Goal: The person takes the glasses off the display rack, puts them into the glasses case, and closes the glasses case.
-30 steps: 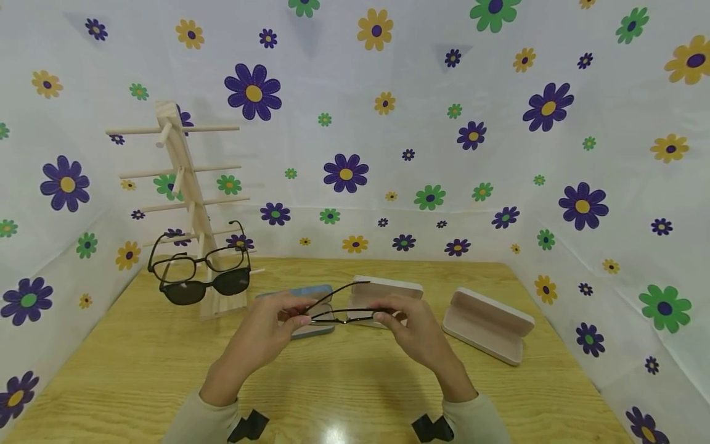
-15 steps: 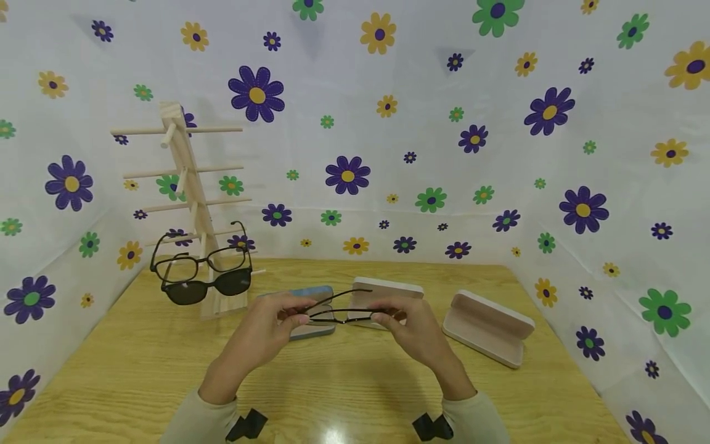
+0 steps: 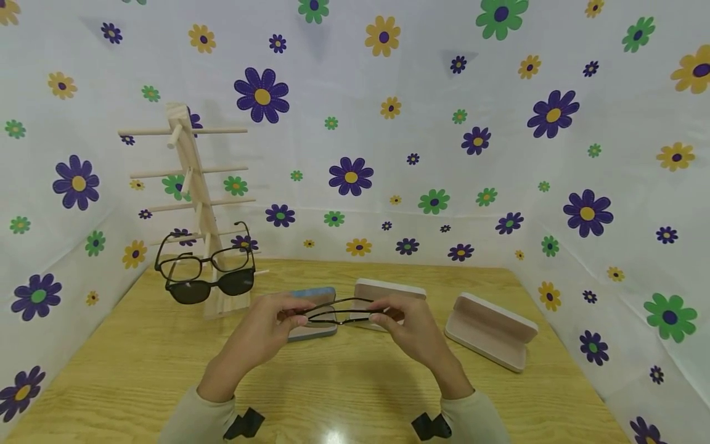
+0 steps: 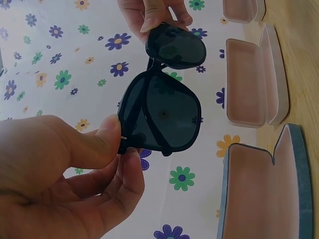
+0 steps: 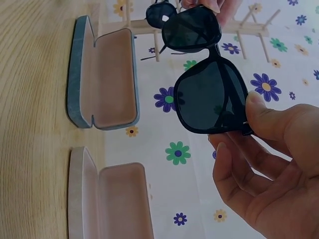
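Dark-lensed black sunglasses [image 4: 172, 112] are held level between my two hands, above the table and in front of the open cases. My left hand [image 3: 263, 330] pinches one outer end of the frame between thumb and fingers. At the other end, my right hand [image 3: 413, 327] pinches the frame the same way. In the head view the sunglasses appear nearly edge-on, and one temple arm [image 3: 346, 300] slants across from the left hand toward the right. Through the lens [image 5: 207, 97] in the right wrist view, a temple shows folded behind it.
Behind the hands stand an open blue case [image 3: 313, 334] and an open white case [image 3: 391, 287]. Another open white case [image 3: 488, 330] sits to the right. A wooden rack [image 3: 201, 185] at left carries clear-lensed glasses [image 3: 207, 260] above dark sunglasses [image 3: 235, 282]. A flower-printed sheet [image 3: 299, 135] surrounds the table.
The upper temple arm has swung down closer to the frame front, its tip now by the right hand. Both hands keep their grip. The head view has shifted slightly.
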`<state>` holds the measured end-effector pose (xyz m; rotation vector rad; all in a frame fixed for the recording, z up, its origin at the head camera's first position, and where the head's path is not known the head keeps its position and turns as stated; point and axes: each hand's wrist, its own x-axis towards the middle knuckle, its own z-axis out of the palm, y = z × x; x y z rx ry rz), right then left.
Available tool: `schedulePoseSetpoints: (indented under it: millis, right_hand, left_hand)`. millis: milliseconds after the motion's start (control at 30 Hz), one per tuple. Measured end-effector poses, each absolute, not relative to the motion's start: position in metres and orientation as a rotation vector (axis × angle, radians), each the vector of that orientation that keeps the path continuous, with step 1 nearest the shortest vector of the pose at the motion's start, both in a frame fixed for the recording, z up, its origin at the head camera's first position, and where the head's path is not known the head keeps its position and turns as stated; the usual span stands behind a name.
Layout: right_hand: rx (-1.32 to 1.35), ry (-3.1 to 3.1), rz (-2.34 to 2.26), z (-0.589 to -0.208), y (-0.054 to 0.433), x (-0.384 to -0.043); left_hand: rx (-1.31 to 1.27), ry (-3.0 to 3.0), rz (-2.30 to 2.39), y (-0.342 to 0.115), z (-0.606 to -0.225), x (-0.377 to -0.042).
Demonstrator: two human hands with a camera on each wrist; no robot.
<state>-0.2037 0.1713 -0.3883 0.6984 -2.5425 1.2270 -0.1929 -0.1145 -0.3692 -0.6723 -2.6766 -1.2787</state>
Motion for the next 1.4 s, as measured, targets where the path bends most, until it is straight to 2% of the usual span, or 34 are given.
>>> schedulePoseSetpoints:
  millis: [800,1400]
  right_hand:
    - [0.724,-2.561,1.237,-0.395,0.167,-0.209]
    - [0.795,-2.573,1.24,-0.406,0.159,-0.227]
  left_hand:
    - [-0.668,-2.707,-1.26,-0.119,-0.378,-0.198]
    - [-0.653,-2.714,-1.23,-0.132,-0.387,-0.207]
